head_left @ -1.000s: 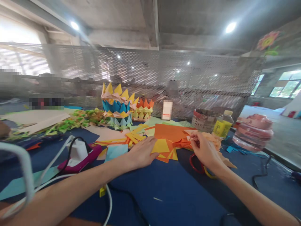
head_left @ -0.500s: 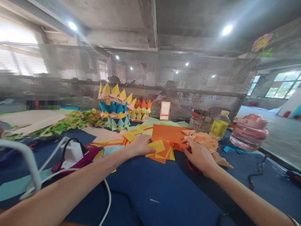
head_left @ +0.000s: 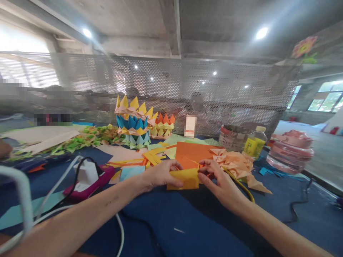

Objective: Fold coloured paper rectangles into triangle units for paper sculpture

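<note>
My left hand (head_left: pixel 167 174) grips a yellow sheet of paper (head_left: pixel 184 179) by its left side, thumb in front and fingers behind. At the sheet's right edge, the curled fingers of my right hand (head_left: pixel 213 175) pinch it. Orange paper (head_left: pixel 197 151) lies flat just behind both hands. Folded peach paper pieces (head_left: pixel 237 162) are heaped beside my right hand, with a yellow curved loop (head_left: pixel 246 191), partly hidden by the wrist. Yellow and orange paper strips (head_left: pixel 152 157) and a light blue sheet (head_left: pixel 131 173) lie left of the hands.
Stacked paper crowns (head_left: pixel 132 123) stand at the back. A purple power strip (head_left: pixel 89 184) with white cables is on the left. A pink water jug (head_left: pixel 291 151), a yellow-labelled bottle (head_left: pixel 254 142) and a woven container (head_left: pixel 232 137) stand right. Another person's hand (head_left: pixel 4 148) shows at far left.
The yellow paper has come up off the orange pieces and now stands between both hands. My right hand has moved left from the peach heap to its edge.
</note>
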Motion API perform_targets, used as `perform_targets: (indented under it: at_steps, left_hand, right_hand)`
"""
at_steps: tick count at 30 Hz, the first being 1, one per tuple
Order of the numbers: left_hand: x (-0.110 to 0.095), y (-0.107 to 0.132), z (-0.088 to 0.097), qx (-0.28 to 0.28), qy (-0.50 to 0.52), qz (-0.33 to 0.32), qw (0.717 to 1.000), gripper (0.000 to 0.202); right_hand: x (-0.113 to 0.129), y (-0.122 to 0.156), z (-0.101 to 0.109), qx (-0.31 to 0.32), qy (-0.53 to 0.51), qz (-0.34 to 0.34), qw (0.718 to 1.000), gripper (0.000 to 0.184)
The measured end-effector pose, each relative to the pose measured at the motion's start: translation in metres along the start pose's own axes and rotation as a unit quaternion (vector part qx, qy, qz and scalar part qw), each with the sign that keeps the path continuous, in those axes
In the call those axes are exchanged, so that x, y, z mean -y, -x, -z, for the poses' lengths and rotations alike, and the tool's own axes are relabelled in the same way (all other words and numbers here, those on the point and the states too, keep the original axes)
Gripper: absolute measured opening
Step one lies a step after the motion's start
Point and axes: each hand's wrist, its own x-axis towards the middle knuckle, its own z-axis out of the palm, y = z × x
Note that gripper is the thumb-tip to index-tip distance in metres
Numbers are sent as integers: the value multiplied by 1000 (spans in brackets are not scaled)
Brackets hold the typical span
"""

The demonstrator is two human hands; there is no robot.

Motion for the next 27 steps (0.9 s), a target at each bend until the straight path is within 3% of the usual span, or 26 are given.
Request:
perform_targets:
  at_steps: [6, 10, 18, 27]
  left_hand:
    - [-6, 14, -5, 30, 129, 0, 991, 58]
    - [-1, 16, 1, 14, 174, 9, 985, 52]
    - [7, 19, 0, -7, 210, 26, 977, 37]
    - [3, 21, -5, -1, 209, 15, 978, 31]
  right_hand:
    - [8, 5, -7, 27, -46, 16, 998, 30]
    - [7, 6, -9, 24, -59, 21, 998, 19]
    - [7, 11, -7, 37, -28, 119, 992, 28]
    - [13, 4, -6, 2, -82, 69, 994, 18]
